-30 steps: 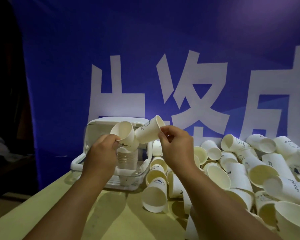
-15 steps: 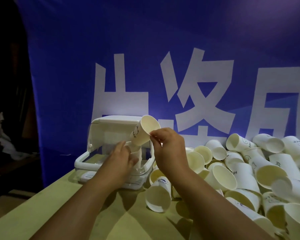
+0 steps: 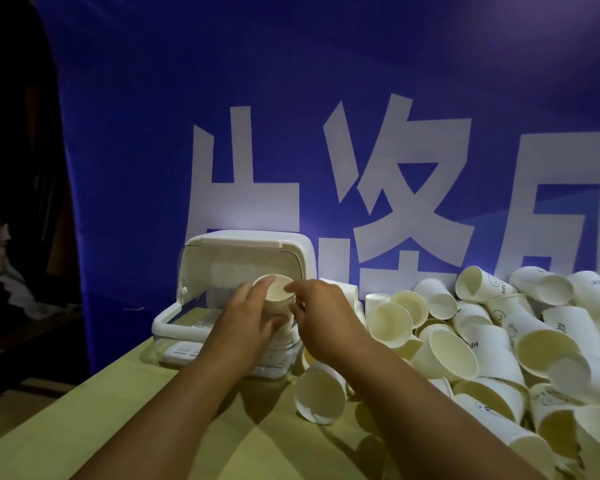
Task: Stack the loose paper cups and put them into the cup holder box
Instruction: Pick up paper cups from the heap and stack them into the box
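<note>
Blue banner (image 3: 326, 98) with large white characters is seen behind a pale table (image 3: 118, 427). A paper cup (image 3: 274, 291), mouth tilted toward the camera, is held between both hands at the open front of the cup holder box (image 3: 250, 244), which stands just behind them. The left hand (image 3: 253, 327) is curled round the cup's left side; the right hand (image 3: 326, 320) is curled at its right side, thumb laid on the rim. Loose cups (image 3: 499, 341) are heaped to the right of the right hand.
</note>
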Demonstrator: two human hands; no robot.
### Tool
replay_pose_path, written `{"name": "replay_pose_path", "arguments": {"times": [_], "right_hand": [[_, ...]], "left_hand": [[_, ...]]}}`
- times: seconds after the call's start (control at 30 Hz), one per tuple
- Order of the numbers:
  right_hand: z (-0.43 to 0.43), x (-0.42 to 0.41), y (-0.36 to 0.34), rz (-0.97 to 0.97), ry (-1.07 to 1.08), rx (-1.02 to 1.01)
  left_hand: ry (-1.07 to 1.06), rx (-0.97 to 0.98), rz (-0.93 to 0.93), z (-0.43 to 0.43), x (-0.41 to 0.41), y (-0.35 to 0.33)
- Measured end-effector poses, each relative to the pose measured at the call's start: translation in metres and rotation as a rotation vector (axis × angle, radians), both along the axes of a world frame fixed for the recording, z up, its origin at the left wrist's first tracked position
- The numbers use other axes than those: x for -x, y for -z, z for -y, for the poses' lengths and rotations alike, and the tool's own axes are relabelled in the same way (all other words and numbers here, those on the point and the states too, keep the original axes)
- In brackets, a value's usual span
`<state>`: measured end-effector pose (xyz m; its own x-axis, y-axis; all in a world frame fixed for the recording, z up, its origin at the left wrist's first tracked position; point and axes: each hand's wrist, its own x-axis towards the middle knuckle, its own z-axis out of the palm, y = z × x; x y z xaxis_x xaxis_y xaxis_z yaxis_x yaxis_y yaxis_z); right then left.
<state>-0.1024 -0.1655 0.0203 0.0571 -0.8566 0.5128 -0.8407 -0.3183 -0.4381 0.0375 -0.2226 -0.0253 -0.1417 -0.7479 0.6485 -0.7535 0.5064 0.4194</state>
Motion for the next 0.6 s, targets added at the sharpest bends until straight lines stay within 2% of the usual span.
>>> {"name": "replay_pose_path", "arguments": {"times": [0.2,0.3,0.5,0.6], "right_hand": [[0.001,0.007,0.009,-0.165,-0.069,-0.133],[0.003,0.009,0.007,-0.150,-0.067,-0.134],[0.009,0.042,-0.015,-0.013,0.177,-0.043],[0.006,0.070,-0.025,-0.005,0.352,-0.038]], "left_hand": [[-0.058,-0.100,0.016,0.005,0.005,0.001],[-0.038,-0.134,0.021,0.007,0.003,0.003],[-0.075,-0.156,0.147,0.005,-0.005,0.003],[-0.146,-0.048,0.220,0.000,-0.004,0.000]]}}
